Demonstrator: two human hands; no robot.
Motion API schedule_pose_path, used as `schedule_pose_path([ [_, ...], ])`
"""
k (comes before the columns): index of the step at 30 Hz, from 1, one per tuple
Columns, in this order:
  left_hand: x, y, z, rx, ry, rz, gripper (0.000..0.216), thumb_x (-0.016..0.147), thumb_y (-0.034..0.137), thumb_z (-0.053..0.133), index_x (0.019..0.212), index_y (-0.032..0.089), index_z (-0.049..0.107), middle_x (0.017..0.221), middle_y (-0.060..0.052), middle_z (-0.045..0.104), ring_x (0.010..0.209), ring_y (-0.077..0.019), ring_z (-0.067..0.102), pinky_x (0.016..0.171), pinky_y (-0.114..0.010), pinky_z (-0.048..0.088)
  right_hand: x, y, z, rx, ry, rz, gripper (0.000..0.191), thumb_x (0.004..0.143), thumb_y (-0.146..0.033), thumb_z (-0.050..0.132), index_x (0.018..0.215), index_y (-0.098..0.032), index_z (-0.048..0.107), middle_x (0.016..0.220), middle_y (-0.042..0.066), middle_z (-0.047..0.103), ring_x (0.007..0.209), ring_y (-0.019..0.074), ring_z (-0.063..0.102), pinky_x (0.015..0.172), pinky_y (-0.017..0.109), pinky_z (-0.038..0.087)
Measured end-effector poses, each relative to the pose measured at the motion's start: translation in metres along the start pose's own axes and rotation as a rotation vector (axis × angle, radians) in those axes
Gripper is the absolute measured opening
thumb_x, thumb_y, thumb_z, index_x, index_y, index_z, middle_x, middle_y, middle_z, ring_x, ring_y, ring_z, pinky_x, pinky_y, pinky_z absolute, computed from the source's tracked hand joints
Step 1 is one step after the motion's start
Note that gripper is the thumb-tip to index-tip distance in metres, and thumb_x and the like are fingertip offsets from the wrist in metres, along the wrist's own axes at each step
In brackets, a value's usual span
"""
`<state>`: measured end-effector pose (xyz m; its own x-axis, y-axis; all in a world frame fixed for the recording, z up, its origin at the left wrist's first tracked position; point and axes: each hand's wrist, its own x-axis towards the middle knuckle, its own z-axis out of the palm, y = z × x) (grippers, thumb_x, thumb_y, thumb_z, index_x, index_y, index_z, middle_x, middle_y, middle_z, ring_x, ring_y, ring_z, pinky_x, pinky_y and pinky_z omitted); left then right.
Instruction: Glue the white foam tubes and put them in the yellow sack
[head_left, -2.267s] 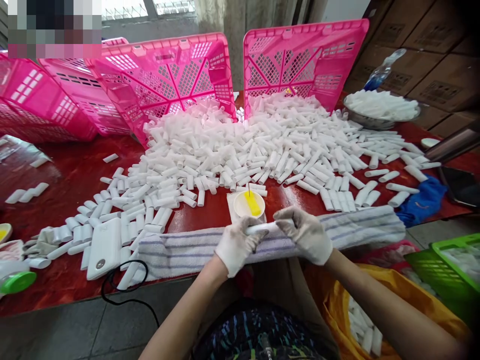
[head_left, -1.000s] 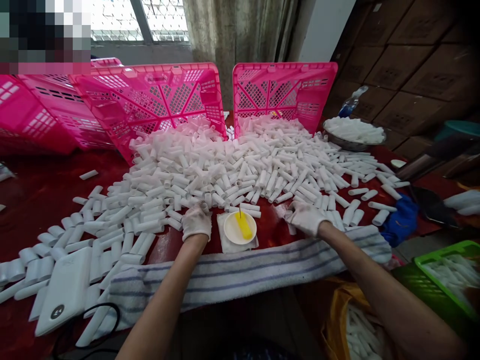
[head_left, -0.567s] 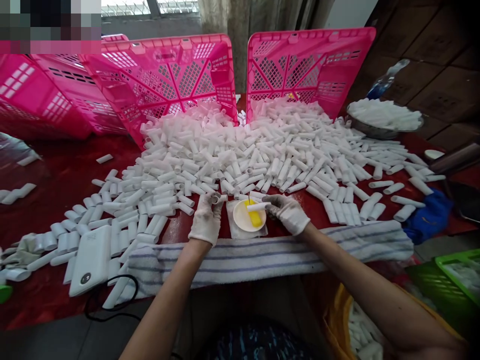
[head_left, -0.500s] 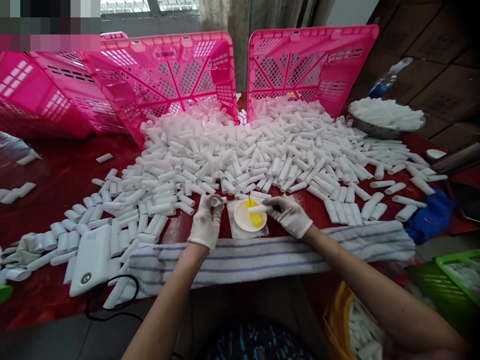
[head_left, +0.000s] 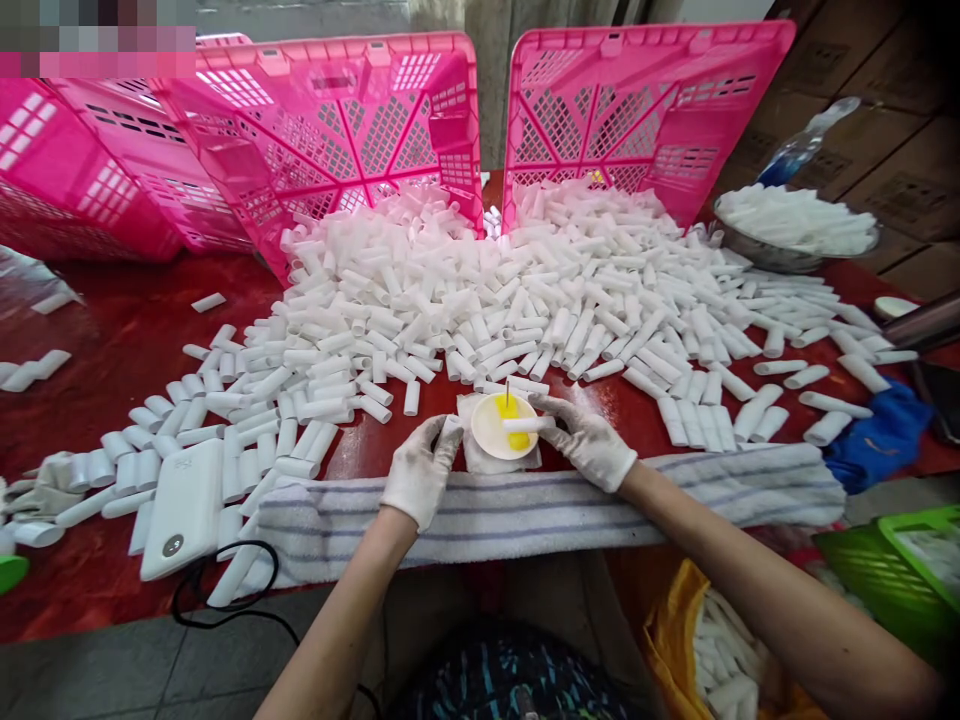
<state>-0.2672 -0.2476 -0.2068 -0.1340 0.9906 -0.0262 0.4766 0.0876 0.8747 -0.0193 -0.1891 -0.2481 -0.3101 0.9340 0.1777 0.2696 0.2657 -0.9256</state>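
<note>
My right hand [head_left: 589,445], in a white glove, pinches a white plastic tube [head_left: 527,425] lengthwise over a small round dish [head_left: 486,432]. In the dish lies a yellow block [head_left: 513,408] with a thin upright pin [head_left: 508,388]. The held tube crosses in front of the block; whether it touches it I cannot tell. Left of the dish, my gloved left hand [head_left: 421,475] has its fingers closed on another short white tube [head_left: 451,426]. A loose tube [head_left: 412,398] lies just beyond that hand. Under the dish is a pale square sheet [head_left: 480,463].
A big heap of white tubes [head_left: 465,290] spreads before two tilted pink crates [head_left: 517,130]. A striped towel [head_left: 525,515] runs along the red table's edge. To the left sits a white power bank [head_left: 182,510] with a black cable [head_left: 225,615]. A heaped bowl [head_left: 795,258] stands back right.
My left hand has turned and come lower, closer to the dish; a loose tube shows where it was. The right hand's tube now lies more level across the yellow block. The view has shifted slightly.
</note>
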Motion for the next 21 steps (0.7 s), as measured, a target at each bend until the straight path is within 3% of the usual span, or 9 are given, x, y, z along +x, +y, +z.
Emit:
schedule_pose_path([
  [5,-0.002,0.006,0.000,-0.088,-0.023,-0.073,0.041,0.087,0.050,0.053,0.108,0.017,0.064,0.102,-0.007,0.071,0.095,-0.0201,0.066,0.091,-0.032,0.050,-0.004,0.003,-0.002,-0.066,0.053,-0.170,0.022,0.081,-0.036,0.068,0.096,-0.021,0.071,0.092,0.006,0.071,0.086,0.0209,0.069,0.084,0.036,0.058],
  [10,-0.005,0.005,0.002,-0.140,-0.013,-0.095,0.042,0.086,0.045,0.057,0.115,0.016,0.062,0.109,-0.009,0.070,0.101,-0.0215,0.065,0.095,-0.035,0.049,-0.005,0.002,0.000,-0.029,0.070,-0.157,0.026,0.086,-0.037,0.063,0.106,-0.023,0.068,0.102,0.007,0.070,0.094,0.0217,0.068,0.088,0.038,0.056],
  [16,-0.007,-0.006,0.009,-0.203,-0.030,-0.082,0.038,0.080,0.036,0.064,0.112,0.016,0.063,0.116,-0.010,0.068,0.107,-0.0209,0.064,0.099,-0.035,0.049,-0.015,-0.019,-0.001,-0.124,0.075,-0.314,0.007,0.079,-0.027,0.068,0.076,-0.020,0.070,0.076,0.004,0.059,0.065,0.0147,0.059,0.058,0.030,0.051],
  [19,-0.010,-0.004,0.011,-0.197,0.007,-0.057,0.034,0.076,0.030,0.068,0.108,0.017,0.065,0.109,-0.008,0.070,0.099,-0.0198,0.066,0.093,-0.034,0.052,-0.027,-0.035,-0.006,-0.073,0.068,-0.252,0.009,0.076,-0.027,0.070,0.071,-0.020,0.068,0.077,0.004,0.057,0.066,0.0137,0.057,0.059,0.029,0.049],
  [21,-0.013,0.004,0.013,-0.136,0.012,-0.022,0.033,0.074,0.027,0.071,0.105,0.017,0.067,0.104,-0.007,0.071,0.095,-0.0198,0.067,0.089,-0.033,0.053,-0.034,-0.046,-0.009,0.055,0.102,-0.085,0.016,0.073,-0.034,0.074,0.079,-0.020,0.068,0.081,0.004,0.060,0.070,0.0142,0.058,0.063,0.028,0.050],
])
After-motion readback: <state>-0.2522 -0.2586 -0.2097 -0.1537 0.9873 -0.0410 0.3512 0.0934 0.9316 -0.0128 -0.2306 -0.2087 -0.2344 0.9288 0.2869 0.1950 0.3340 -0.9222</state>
